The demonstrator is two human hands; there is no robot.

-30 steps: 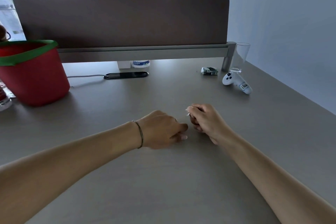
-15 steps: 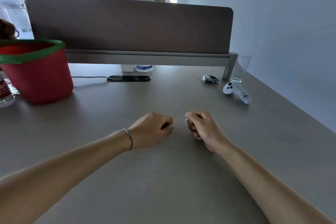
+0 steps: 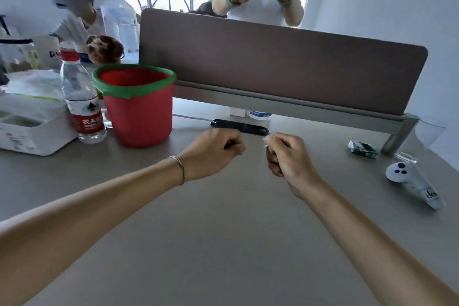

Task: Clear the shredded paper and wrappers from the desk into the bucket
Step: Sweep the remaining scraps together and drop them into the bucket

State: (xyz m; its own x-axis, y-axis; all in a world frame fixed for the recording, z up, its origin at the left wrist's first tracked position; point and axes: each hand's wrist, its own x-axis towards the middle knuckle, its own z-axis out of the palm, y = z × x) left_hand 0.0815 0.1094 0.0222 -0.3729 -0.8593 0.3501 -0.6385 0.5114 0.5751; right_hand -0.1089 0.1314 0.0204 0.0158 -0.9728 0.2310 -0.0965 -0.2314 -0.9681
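From my remote seat, both of the wearer's bare forearms reach over the grey desk [image 3: 223,243]. The right hand [image 3: 285,159] is held above the desktop with its fingers curled in tight, and a small white scrap of paper [image 3: 266,141] pokes out at the top of the fist, pinched between thumb and forefinger. The left hand [image 3: 213,151], a thin bangle [image 3: 180,169] on its wrist, is also balled up just beside it, the two fists close but apart — I cannot tell whether anything is inside the left one.

The red bucket [image 3: 139,117] with its green rim stands upright on the desk to the left of and beyond the left hand, its mouth open; I cannot see its contents from this angle. A water bottle [image 3: 82,107] with a red label stands just left of the bucket, next to a white box [image 3: 32,134].

At the far right, a crumpled dark-green wrapper [image 3: 363,149] lies on the desk near the foot of the brown partition [image 3: 273,62], with a white handheld controller [image 3: 412,184] lying nearer to me. A flat black device [image 3: 239,126] with a cable rests beneath the partition, beyond both fists — well apart from the wrapper.

Behind the partition a person in a white top holds up both palms.
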